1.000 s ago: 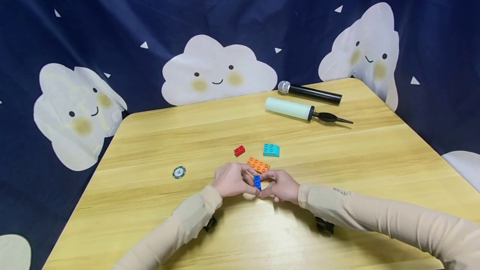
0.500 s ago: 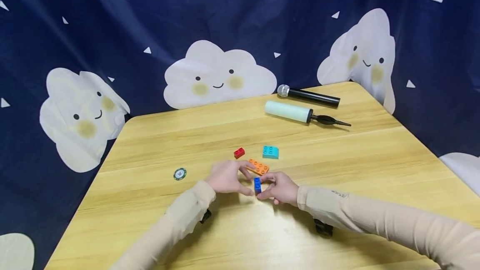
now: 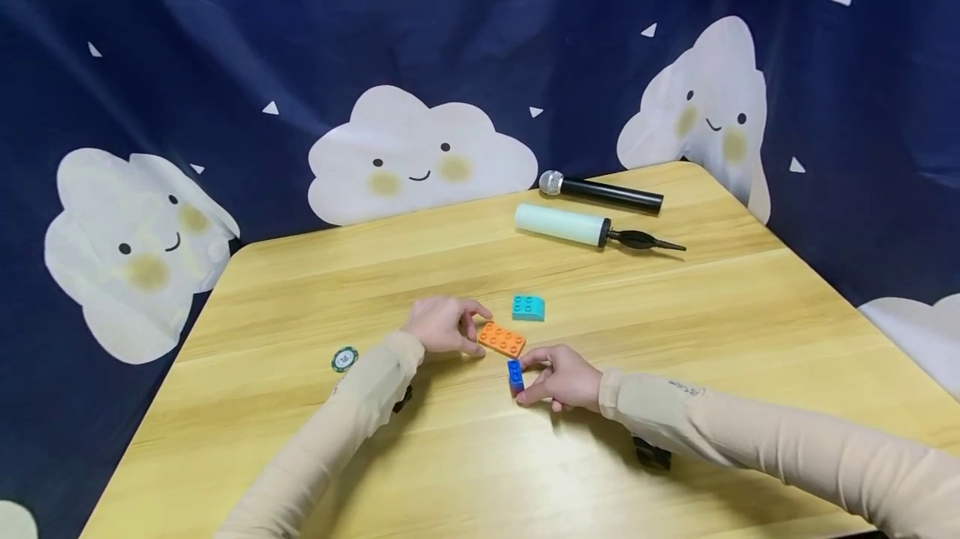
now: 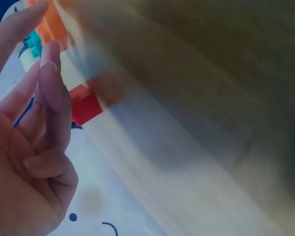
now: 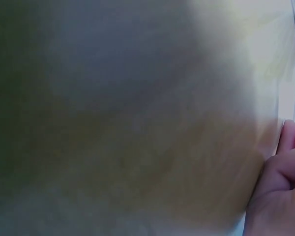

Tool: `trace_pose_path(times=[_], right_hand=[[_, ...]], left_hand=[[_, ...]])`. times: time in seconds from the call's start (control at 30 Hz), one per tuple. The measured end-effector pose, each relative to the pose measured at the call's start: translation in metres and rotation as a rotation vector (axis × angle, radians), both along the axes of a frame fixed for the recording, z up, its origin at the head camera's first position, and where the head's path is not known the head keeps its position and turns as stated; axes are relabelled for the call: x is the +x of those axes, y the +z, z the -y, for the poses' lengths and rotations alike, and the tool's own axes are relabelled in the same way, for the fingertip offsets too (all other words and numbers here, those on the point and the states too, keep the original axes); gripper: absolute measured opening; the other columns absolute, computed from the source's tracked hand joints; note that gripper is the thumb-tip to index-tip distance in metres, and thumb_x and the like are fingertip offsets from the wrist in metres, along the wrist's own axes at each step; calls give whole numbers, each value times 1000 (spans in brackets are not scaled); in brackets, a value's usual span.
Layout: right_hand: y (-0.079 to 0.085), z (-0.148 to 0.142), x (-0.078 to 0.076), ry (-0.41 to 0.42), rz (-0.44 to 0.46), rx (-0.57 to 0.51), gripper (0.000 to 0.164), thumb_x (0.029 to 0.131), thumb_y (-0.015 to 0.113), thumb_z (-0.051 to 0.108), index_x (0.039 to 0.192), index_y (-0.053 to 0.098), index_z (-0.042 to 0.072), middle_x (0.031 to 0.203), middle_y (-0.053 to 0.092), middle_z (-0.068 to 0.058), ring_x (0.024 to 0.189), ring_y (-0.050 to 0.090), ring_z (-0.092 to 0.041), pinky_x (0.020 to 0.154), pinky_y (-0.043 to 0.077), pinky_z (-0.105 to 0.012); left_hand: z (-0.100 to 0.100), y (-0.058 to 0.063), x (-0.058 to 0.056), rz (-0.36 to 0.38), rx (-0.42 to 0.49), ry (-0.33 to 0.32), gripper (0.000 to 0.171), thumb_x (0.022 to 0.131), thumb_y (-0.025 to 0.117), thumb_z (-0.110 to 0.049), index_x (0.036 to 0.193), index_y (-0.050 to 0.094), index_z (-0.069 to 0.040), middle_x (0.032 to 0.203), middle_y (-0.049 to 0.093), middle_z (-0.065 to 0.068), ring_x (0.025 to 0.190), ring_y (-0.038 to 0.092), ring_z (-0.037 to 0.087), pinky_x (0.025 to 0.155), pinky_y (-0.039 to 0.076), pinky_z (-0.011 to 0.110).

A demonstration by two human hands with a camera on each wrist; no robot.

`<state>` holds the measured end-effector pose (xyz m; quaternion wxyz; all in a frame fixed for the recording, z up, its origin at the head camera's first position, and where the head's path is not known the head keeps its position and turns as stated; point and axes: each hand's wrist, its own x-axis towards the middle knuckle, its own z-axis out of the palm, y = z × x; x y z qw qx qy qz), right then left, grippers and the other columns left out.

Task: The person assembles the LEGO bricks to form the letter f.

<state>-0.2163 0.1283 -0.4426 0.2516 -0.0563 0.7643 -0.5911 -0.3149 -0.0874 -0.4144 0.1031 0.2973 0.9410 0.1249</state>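
Observation:
In the head view, my right hand [image 3: 566, 378] pinches an upright small blue toy building brick [image 3: 514, 374] between thumb and fingers. Its lower part looks darker and reddish. My left hand [image 3: 442, 325] has thumb and index finger spread at the left end of a flat orange brick [image 3: 501, 340]; contact cannot be made out. A red brick [image 4: 86, 104] shows beyond the left fingers in the left wrist view; the hand hides it in the head view. Behind the orange brick lies a teal brick [image 3: 528, 308]. The right wrist view shows part of the right hand [image 5: 278, 187], not the blue brick.
A round chip [image 3: 345, 359] lies left of the left hand on the wooden table [image 3: 300, 297]. Farther back are a pale green hand pump [image 3: 562, 224] with a black nozzle and a black microphone [image 3: 611, 194]. A dark blue cloud-patterned curtain [image 3: 585, 39] hangs behind.
My left hand has let go of the blue brick and moved left and away to the orange brick's end, covering the red brick. My right hand still holds the blue brick in place.

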Motion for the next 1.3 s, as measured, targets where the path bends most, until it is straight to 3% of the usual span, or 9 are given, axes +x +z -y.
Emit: trace_pose_path(times=[0.3, 0.57, 0.67, 0.8, 1.0, 1.3], right_hand=[[-2, 2, -3, -16, 0, 16, 41, 79, 75, 4, 116, 60, -2, 76, 73, -11, 38, 43, -4, 39, 33, -16], [0, 11, -10, -5, -20, 33, 42, 79, 74, 3, 118, 59, -3, 78, 73, -11, 39, 43, -5, 40, 34, -17], [0, 13, -12, 5, -23, 42, 43, 79, 74, 4, 118, 59, -3, 79, 74, -12, 39, 43, -5, 40, 35, -17], [1, 15, -14, 20, -21, 31, 49, 80, 73, 3, 125, 57, -2, 85, 74, -12, 42, 45, -6, 42, 37, -17], [1, 14, -17, 26, -36, 29, 48, 78, 75, 2, 123, 60, -1, 86, 73, -9, 42, 44, -5, 42, 39, -17], [1, 16, -18, 11, -37, 50, 42, 76, 78, 4, 114, 62, -2, 85, 71, -4, 42, 44, -6, 43, 40, -18]], left_hand=[[2, -9, 1, -15, 29, 34, 35, 67, 83, -44, 97, 70, -33, 78, 64, -24, 69, 52, 0, 64, 36, 26], [20, 5, 10, -37, 132, 174, 34, 66, 81, -48, 94, 71, -33, 92, 71, -19, 91, 63, 10, 74, 42, 32], [23, 13, 18, -36, 204, 201, 35, 66, 81, -48, 94, 70, -31, 91, 71, -17, 76, 61, 10, 67, 41, 30], [19, 16, 33, -40, 275, 161, 34, 64, 83, -46, 92, 70, -30, 89, 71, -15, 53, 51, 7, 55, 38, 26], [10, 12, 47, -28, 287, 82, 33, 64, 83, -46, 90, 69, -30, 87, 71, -16, 49, 46, 5, 51, 35, 23], [8, 1, 51, -14, 275, 123, 27, 63, 83, -45, 83, 69, -34, 85, 71, -21, 55, 39, 5, 56, 34, 26]])
